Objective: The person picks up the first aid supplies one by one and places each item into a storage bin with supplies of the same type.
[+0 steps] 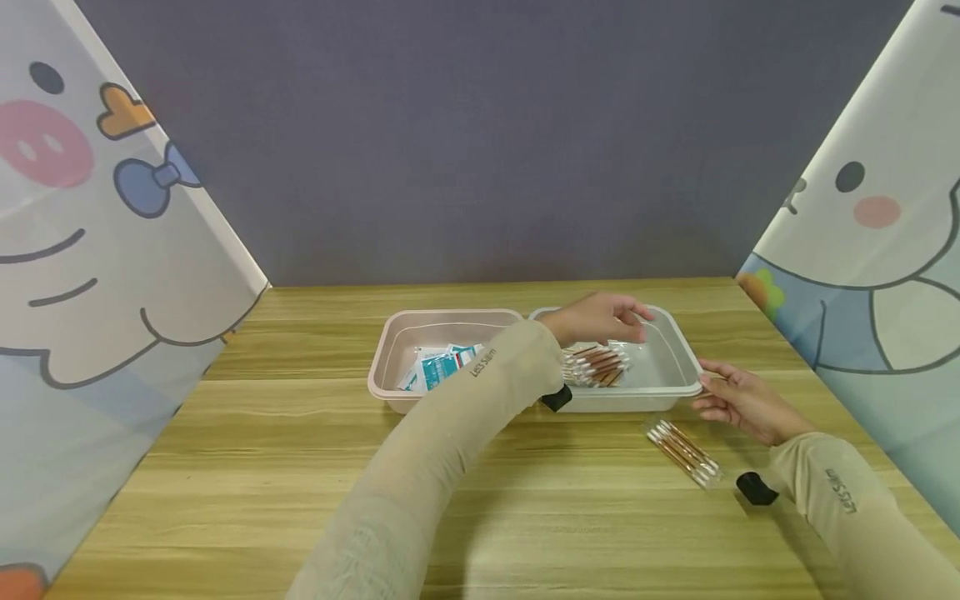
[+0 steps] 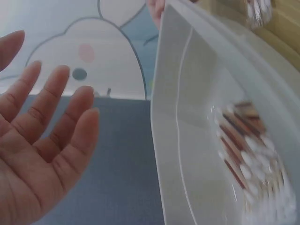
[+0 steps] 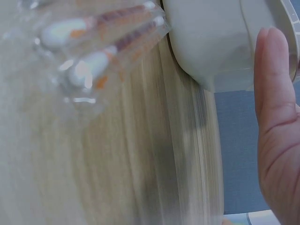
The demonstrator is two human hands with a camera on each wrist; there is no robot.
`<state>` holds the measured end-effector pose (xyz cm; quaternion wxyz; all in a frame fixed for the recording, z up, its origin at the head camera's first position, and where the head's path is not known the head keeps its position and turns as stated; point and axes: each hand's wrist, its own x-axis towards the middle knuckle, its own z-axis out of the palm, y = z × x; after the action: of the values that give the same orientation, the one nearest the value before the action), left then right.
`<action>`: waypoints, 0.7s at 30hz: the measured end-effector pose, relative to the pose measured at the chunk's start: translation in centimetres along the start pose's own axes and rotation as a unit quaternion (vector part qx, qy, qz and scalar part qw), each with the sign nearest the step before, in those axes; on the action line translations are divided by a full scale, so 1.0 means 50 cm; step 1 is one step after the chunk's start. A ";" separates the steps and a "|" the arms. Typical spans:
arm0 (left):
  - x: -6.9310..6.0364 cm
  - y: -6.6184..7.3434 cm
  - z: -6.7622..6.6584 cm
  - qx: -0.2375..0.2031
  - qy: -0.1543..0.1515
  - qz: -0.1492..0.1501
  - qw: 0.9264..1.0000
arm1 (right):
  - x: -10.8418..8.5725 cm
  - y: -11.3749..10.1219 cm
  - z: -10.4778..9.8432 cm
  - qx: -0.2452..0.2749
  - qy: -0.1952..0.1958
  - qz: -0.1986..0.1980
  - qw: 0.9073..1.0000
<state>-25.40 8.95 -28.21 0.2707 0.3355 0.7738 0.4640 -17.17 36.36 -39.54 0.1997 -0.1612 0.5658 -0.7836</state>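
My left hand (image 1: 600, 321) hovers over the pale grey plastic tray (image 1: 663, 358) on the right, its fingers spread and loosely bent with nothing in them. Below it in that tray lie packs of brown-stick cotton swabs (image 1: 600, 365), also visible in the left wrist view. At the tray's front right corner is my right hand (image 1: 738, 404); its fingers look fairly straight and touch or nearly touch the rim. A clear pack of cotton swabs (image 1: 684, 452) lies on the table in front of the tray, left of the right hand.
A beige-pink tray (image 1: 390, 354) stands to the left of the grey one, holding blue and white sachets (image 1: 438, 367), partly hidden by my left sleeve. Both trays rest on the wood-grain table (image 1: 247, 475). A dark panel stands behind, with cartoon-printed panels at both sides.
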 end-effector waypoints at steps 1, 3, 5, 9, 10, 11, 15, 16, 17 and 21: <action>0.001 0.004 0.004 0.003 -0.001 0.010 1.000 | 0.000 0.000 0.000 -0.001 0.001 0.001 1.000; 0.002 0.011 0.014 0.003 -0.006 0.029 1.000 | 0.001 -0.001 -0.002 -0.003 0.003 0.005 1.000; 0.003 0.017 0.024 0.008 -0.018 0.049 0.999 | 0.001 -0.003 -0.003 -0.006 0.007 0.008 1.000; 0.003 0.029 0.047 0.043 -0.048 0.078 0.995 | 0.002 -0.006 -0.003 -0.013 0.019 0.015 1.000; 0.003 0.031 0.054 0.060 -0.055 0.081 0.993 | 0.003 -0.006 -0.002 -0.017 0.023 0.016 0.999; 0.004 0.033 0.060 0.078 -0.063 0.085 0.991 | 0.003 -0.006 -0.002 -0.022 0.028 0.017 0.999; 0.006 0.036 0.084 0.122 -0.090 0.081 0.985 | 0.003 -0.008 -0.001 -0.027 0.030 0.020 0.999; 0.008 0.037 0.090 0.124 -0.093 0.079 0.985 | 0.003 -0.009 -0.001 -0.025 0.026 0.019 0.999; 0.009 0.037 0.095 0.126 -0.095 0.079 0.984 | 0.003 -0.010 -0.001 -0.022 0.019 0.017 0.999; 0.018 0.038 0.120 0.140 -0.108 0.086 0.980 | -0.003 -0.010 -0.009 -0.013 -0.017 0.002 1.000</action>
<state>-21.10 13.51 -29.13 0.2619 0.4835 0.7658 0.3334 -17.32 36.94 -39.20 0.2093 -0.1761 0.5729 -0.7727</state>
